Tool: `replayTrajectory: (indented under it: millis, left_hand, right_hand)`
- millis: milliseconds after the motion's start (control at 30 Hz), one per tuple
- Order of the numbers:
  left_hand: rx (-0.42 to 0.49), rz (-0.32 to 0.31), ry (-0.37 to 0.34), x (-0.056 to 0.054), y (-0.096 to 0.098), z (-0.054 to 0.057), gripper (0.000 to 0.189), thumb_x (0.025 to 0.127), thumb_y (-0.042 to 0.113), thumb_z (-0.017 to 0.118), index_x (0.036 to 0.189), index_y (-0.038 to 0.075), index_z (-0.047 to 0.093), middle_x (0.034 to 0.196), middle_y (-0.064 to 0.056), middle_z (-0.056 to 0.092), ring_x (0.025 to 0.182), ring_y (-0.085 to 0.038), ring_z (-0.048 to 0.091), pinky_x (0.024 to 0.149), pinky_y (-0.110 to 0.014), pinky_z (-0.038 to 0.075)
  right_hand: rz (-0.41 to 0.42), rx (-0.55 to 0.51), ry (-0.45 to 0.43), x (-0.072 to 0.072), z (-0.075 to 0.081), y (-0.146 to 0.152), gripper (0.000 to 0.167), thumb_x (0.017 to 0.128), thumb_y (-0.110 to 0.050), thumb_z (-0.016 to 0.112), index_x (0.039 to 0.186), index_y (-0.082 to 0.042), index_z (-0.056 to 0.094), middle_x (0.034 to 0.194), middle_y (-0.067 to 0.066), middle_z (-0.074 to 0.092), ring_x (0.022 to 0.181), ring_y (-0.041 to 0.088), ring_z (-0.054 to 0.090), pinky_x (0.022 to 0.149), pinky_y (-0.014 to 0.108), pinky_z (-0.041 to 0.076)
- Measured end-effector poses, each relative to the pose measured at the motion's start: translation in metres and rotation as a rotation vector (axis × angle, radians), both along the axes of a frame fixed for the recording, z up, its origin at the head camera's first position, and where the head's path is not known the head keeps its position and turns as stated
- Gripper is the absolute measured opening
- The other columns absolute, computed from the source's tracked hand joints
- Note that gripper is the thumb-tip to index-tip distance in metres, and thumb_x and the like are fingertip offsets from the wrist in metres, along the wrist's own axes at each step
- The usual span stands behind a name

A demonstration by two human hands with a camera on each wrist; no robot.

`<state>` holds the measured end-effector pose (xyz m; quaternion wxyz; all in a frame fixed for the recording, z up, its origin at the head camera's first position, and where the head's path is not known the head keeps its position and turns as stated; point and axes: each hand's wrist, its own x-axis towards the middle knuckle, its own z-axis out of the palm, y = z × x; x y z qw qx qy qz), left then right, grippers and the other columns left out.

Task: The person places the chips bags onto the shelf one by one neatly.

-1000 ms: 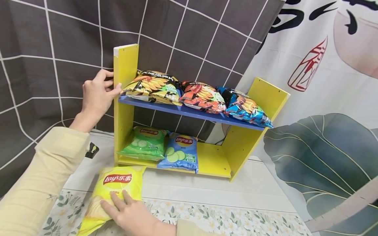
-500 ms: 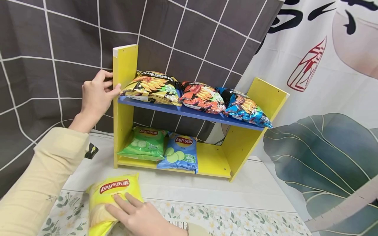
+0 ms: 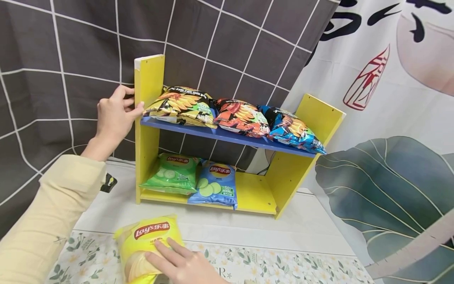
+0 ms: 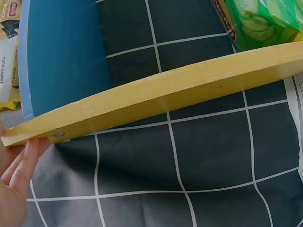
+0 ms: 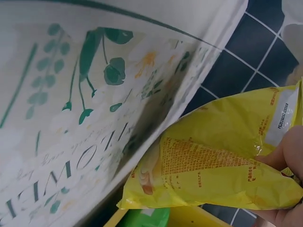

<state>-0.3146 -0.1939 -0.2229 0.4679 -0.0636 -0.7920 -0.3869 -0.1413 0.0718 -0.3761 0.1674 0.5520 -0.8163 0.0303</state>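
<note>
My left hand (image 3: 115, 118) grips the left upright of a yellow shelf unit (image 3: 149, 81), thumb in front and fingers behind. In the left wrist view its fingers meet the yellow panel (image 4: 161, 97) near one end. My right hand (image 3: 188, 262) holds a yellow Lay's chip bag (image 3: 142, 240) above the floral cloth, in front of the shelf. The right wrist view has the thumb pressed on the bag's printed back (image 5: 208, 165); the other fingers lie on its front in the head view. On the lower shelf lie a green chip bag (image 3: 173, 173) and a blue chip bag (image 3: 216, 185).
Gold (image 3: 181, 105), red (image 3: 242, 118) and bright blue chip bags (image 3: 296, 130) lie along the blue upper board (image 3: 213, 133). Bare yellow board (image 3: 253, 191) shows right of the lower blue bag. A small black object (image 3: 108, 183) lies left of the unit. A dark checked curtain (image 3: 88, 47) hangs behind.
The yellow bag has come down and away from the shelf, then shifted right, with my right hand on it. My left hand keeps its grip on the upright.
</note>
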Motion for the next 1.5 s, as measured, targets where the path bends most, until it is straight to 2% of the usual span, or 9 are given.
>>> replayTrajectory:
  millis: [333, 433, 567, 733, 900, 1000, 1133, 1367, 1500]
  left_hand:
    - [-0.007, 0.002, -0.004, 0.001, 0.000, 0.000, 0.030, 0.088, 0.014, 0.064, 0.114, 0.000, 0.060, 0.112, -0.022, 0.067, 0.096, -0.035, 0.069, 0.069, 0.008, 0.034]
    - [-0.007, 0.003, -0.005, 0.000, 0.000, 0.000, 0.031, 0.087, 0.014, 0.064, 0.115, 0.000, 0.060, 0.112, -0.023, 0.067, 0.096, -0.036, 0.069, 0.079, -0.010, 0.052]
    - [-0.005, 0.000, -0.008, 0.000, 0.000, 0.000, 0.032, 0.088, 0.014, 0.064, 0.116, 0.000, 0.060, 0.114, -0.023, 0.066, 0.097, -0.036, 0.068, 0.083, -0.040, 0.054]
    - [-0.008, 0.008, -0.008, 0.000, -0.001, -0.001, 0.031, 0.088, 0.013, 0.064, 0.115, 0.000, 0.060, 0.113, -0.021, 0.067, 0.097, -0.035, 0.069, 0.082, -0.027, 0.055]
    - [-0.007, 0.005, -0.003, 0.000, -0.001, -0.001, 0.031, 0.088, 0.013, 0.064, 0.115, -0.001, 0.059, 0.114, -0.022, 0.066, 0.097, -0.035, 0.069, 0.083, -0.039, 0.053]
    - [-0.004, -0.004, 0.008, 0.000, -0.001, -0.002, 0.031, 0.087, 0.013, 0.064, 0.114, -0.001, 0.060, 0.113, -0.022, 0.066, 0.097, -0.036, 0.068, 0.082, -0.015, 0.053]
    - [-0.005, -0.002, 0.017, 0.000, -0.001, -0.002, 0.030, 0.087, 0.013, 0.064, 0.113, 0.000, 0.060, 0.111, -0.022, 0.067, 0.096, -0.035, 0.069, 0.070, 0.009, 0.032]
    - [-0.003, -0.010, 0.005, 0.000, 0.000, -0.001, 0.031, 0.087, 0.013, 0.065, 0.114, -0.001, 0.060, 0.113, -0.023, 0.066, 0.097, -0.036, 0.068, 0.083, -0.039, 0.052]
    - [-0.007, -0.004, 0.011, 0.000, 0.000, -0.001, 0.030, 0.087, 0.011, 0.064, 0.113, -0.002, 0.060, 0.111, -0.023, 0.067, 0.096, -0.036, 0.069, 0.082, -0.043, 0.052]
  right_hand:
    - [-0.089, -0.040, 0.033, 0.018, 0.008, 0.032, 0.062, 0.095, -0.049, 0.051, 0.149, -0.025, 0.034, 0.145, -0.002, 0.051, 0.126, 0.019, 0.056, 0.072, 0.024, 0.059]
    - [-0.123, -0.052, 0.000, 0.022, 0.014, 0.045, 0.067, 0.094, -0.050, 0.052, 0.152, -0.027, 0.028, 0.150, -0.003, 0.044, 0.130, 0.020, 0.052, 0.078, 0.030, 0.059]
    - [-0.109, -0.169, 0.042, 0.018, 0.017, 0.062, 0.065, 0.091, -0.032, 0.061, 0.149, -0.020, 0.035, 0.149, 0.003, 0.045, 0.129, 0.023, 0.054, 0.086, 0.034, 0.057]
    - [-0.047, -0.341, 0.208, 0.000, 0.015, 0.081, 0.056, 0.081, 0.002, 0.052, 0.136, -0.008, 0.054, 0.138, 0.011, 0.056, 0.120, 0.028, 0.060, 0.093, 0.029, 0.054]
    - [-0.027, -0.446, 0.443, -0.025, 0.018, 0.097, 0.042, 0.089, 0.001, 0.038, 0.120, -0.003, 0.065, 0.122, 0.016, 0.066, 0.108, 0.031, 0.066, 0.088, 0.028, 0.055]
    - [-0.031, -0.504, 0.514, -0.038, 0.022, 0.106, 0.039, 0.091, 0.001, 0.037, 0.115, -0.002, 0.067, 0.118, 0.018, 0.067, 0.105, 0.032, 0.067, 0.088, 0.029, 0.055]
    - [-0.058, -0.559, 0.565, -0.054, 0.027, 0.118, 0.038, 0.092, 0.002, 0.038, 0.112, -0.002, 0.070, 0.114, 0.018, 0.069, 0.102, 0.032, 0.068, 0.092, 0.031, 0.053]
    - [-0.197, -0.562, 0.547, -0.076, 0.029, 0.141, 0.045, 0.087, 0.002, 0.037, 0.120, -0.003, 0.067, 0.116, 0.013, 0.070, 0.103, 0.032, 0.068, 0.084, 0.035, 0.055]
    - [-0.273, -0.532, 0.533, -0.091, 0.025, 0.156, 0.047, 0.081, 0.007, 0.046, 0.123, -0.003, 0.064, 0.116, 0.013, 0.070, 0.103, 0.033, 0.068, 0.081, 0.040, 0.056]
